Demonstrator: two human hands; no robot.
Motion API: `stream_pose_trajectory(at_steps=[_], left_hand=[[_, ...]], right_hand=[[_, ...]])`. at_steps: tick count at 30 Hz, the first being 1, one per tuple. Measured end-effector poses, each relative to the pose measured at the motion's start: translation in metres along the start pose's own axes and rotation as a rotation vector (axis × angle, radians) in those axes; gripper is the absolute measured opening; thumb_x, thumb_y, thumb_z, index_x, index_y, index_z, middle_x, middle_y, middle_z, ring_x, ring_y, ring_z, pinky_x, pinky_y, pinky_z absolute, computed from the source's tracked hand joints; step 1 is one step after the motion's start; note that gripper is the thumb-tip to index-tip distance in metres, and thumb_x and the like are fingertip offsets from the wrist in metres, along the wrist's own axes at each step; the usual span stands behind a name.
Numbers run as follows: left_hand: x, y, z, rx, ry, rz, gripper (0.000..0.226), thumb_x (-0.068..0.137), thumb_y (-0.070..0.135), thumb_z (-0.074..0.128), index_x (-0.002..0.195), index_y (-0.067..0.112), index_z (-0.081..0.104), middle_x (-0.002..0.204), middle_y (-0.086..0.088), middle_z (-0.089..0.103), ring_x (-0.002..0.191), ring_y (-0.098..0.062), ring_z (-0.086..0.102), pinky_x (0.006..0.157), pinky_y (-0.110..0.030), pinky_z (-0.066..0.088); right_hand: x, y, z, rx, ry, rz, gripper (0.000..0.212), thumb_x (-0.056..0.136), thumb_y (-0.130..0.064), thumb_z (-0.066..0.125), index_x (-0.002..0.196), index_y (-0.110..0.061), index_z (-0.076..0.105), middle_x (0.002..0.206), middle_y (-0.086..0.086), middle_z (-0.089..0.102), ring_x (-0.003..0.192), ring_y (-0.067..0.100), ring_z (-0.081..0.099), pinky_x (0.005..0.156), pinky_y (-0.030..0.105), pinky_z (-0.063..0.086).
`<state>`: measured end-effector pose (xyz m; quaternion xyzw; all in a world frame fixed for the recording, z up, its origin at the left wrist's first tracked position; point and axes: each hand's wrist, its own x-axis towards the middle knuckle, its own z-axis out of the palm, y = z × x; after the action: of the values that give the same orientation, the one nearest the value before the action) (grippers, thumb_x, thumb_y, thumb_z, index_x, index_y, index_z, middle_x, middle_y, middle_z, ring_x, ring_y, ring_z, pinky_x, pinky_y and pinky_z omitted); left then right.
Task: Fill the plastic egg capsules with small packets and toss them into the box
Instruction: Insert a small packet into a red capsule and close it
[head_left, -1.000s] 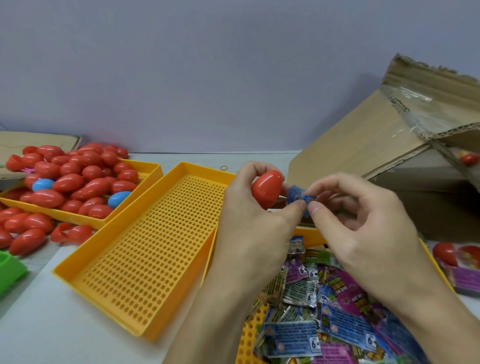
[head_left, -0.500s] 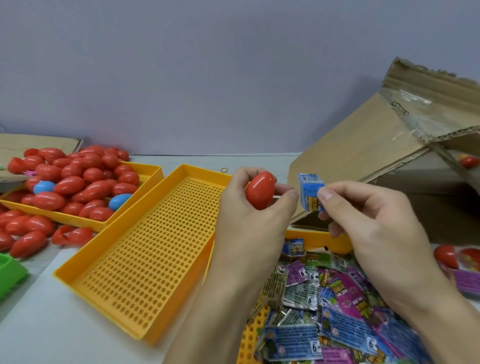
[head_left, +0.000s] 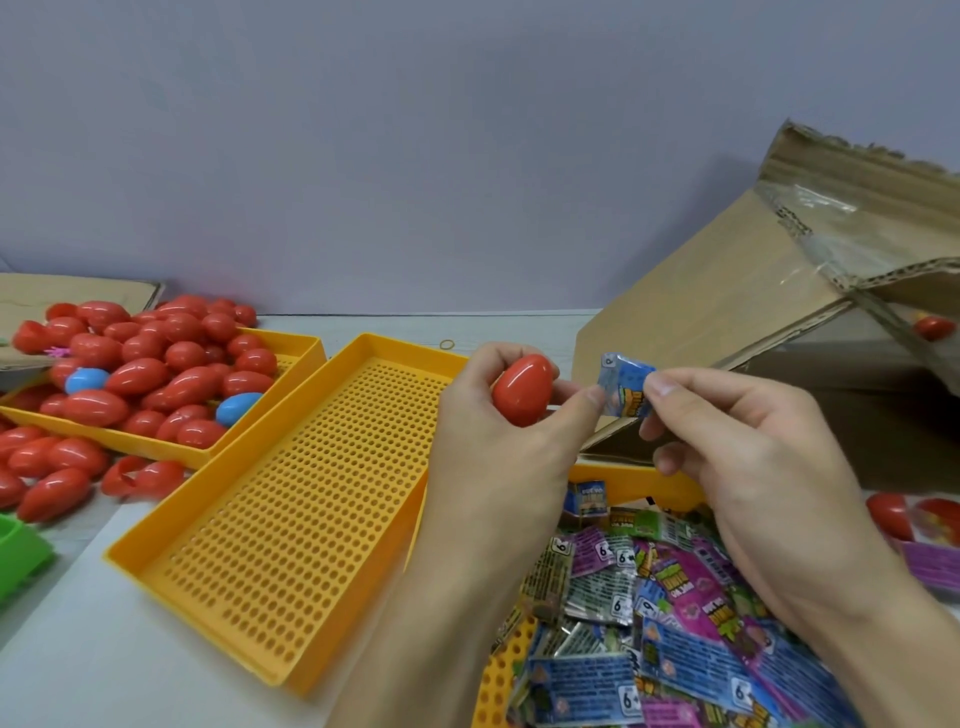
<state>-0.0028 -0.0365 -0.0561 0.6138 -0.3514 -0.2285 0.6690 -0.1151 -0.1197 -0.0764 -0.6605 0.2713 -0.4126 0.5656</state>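
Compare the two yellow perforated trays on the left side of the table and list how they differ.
The far yellow tray is heaped with red egg capsules plus two blue ones, while the near yellow tray shows only its bare perforated floor. The far tray sits further left and back; the near tray lies closer to the left hand. Both are yellow, shallow and rectangular, and they lie side by side, seemingly touching.

The white table (head_left: 62, 670) bears three yellow trays (head_left: 291, 519) (one heaped with eggs (head_left: 156, 364)), loose eggs (head_left: 47, 467) and a cardboard box (head_left: 779, 312).

A yellow perforated tray (head_left: 291, 519) lies near a green plastic piece (head_left: 18, 553).
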Motion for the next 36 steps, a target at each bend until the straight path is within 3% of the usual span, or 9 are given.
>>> stream_pose_trajectory(at_steps=[3,7,11,17,22,27,31,35,36], left_hand=[[0.0005,-0.0017,-0.0001,0.016,0.001,-0.018,0.023,0.08,0.013,0.078,0.081,0.02,0.056,0.082,-0.008,0.067,0.065,-0.018,0.059,0.062,-0.038,0.056],[0.0012,-0.0041,0.0,0.012,0.002,-0.048,0.023,0.08,0.012,0.078,0.08,0.019,0.056,0.083,-0.012,0.066,0.065,-0.016,0.058,0.059,-0.029,0.053],[0.0011,-0.0041,0.0005,-0.006,-0.002,-0.062,0.023,0.079,0.012,0.078,0.08,0.019,0.056,0.082,-0.013,0.066,0.063,-0.015,0.056,0.058,-0.028,0.051],[0.0009,-0.0039,0.0009,-0.007,0.007,-0.055,0.024,0.079,0.01,0.078,0.077,0.021,0.056,0.083,-0.014,0.065,0.064,-0.016,0.057,0.062,-0.034,0.053],[0.0017,-0.0059,0.0003,-0.008,-0.003,-0.057,0.027,0.078,0.012,0.079,0.071,0.025,0.056,0.077,-0.01,0.064,0.064,-0.016,0.057,0.06,-0.029,0.053],[0.0031,-0.0064,0.0001,-0.112,0.005,-0.105,0.017,0.077,0.032,0.068,0.076,0.018,0.058,0.061,0.005,0.055,0.057,-0.016,0.053,0.058,-0.034,0.048],[0.006,-0.008,0.0001,-0.288,0.058,-0.227,0.021,0.092,0.027,0.053,0.082,0.011,0.062,0.055,0.003,0.056,0.053,-0.018,0.05,0.056,-0.033,0.04],[0.006,-0.0074,0.0033,-0.195,0.053,-0.189,0.003,0.094,0.017,0.062,0.094,0.015,0.065,0.071,0.002,0.067,0.059,-0.012,0.06,0.054,-0.027,0.044],[0.0056,-0.0077,0.0035,-0.165,0.044,-0.177,0.007,0.091,0.018,0.068,0.097,0.016,0.065,0.077,0.0,0.069,0.061,-0.01,0.063,0.054,-0.025,0.046]], right_hand=[[0.0005,0.0012,-0.0012,0.042,0.013,0.008,0.02,0.081,-0.04,0.062,0.084,-0.031,0.079,0.07,0.008,0.055,0.07,0.018,0.051,0.069,0.045,0.042],[0.0,-0.0003,-0.0018,0.106,-0.004,0.036,0.014,0.078,-0.038,0.074,0.086,-0.028,0.08,0.072,0.0,0.06,0.073,0.018,0.051,0.069,0.038,0.044],[-0.0019,-0.0035,-0.0004,0.144,0.001,0.042,0.026,0.073,-0.041,0.066,0.089,-0.026,0.08,0.074,0.003,0.059,0.074,0.018,0.049,0.066,0.035,0.041],[-0.0001,-0.0026,0.003,0.089,0.027,0.035,0.029,0.069,-0.048,0.065,0.087,-0.03,0.079,0.066,-0.005,0.066,0.067,0.006,0.056,0.065,0.028,0.042],[0.0007,-0.0002,0.0028,0.097,0.083,0.045,0.038,0.061,-0.053,0.068,0.088,-0.029,0.079,0.066,-0.004,0.07,0.065,0.004,0.06,0.06,0.02,0.047],[0.0022,-0.0003,0.0023,0.104,0.146,0.065,0.009,0.083,-0.033,0.069,0.083,-0.033,0.078,0.064,-0.006,0.068,0.063,0.003,0.059,0.063,0.028,0.043],[0.0002,-0.002,0.0029,0.066,0.141,0.053,0.012,0.086,-0.034,0.066,0.083,-0.04,0.076,0.064,-0.008,0.069,0.06,0.0,0.059,0.063,0.025,0.043],[0.0002,-0.0016,0.0029,0.011,0.148,0.013,0.013,0.086,-0.032,0.066,0.078,-0.033,0.077,0.063,-0.013,0.07,0.056,-0.006,0.06,0.054,0.009,0.046],[0.0003,-0.0016,0.0028,0.004,0.158,0.006,0.014,0.085,-0.032,0.067,0.076,-0.03,0.077,0.062,-0.013,0.069,0.055,-0.006,0.061,0.052,0.007,0.044]])
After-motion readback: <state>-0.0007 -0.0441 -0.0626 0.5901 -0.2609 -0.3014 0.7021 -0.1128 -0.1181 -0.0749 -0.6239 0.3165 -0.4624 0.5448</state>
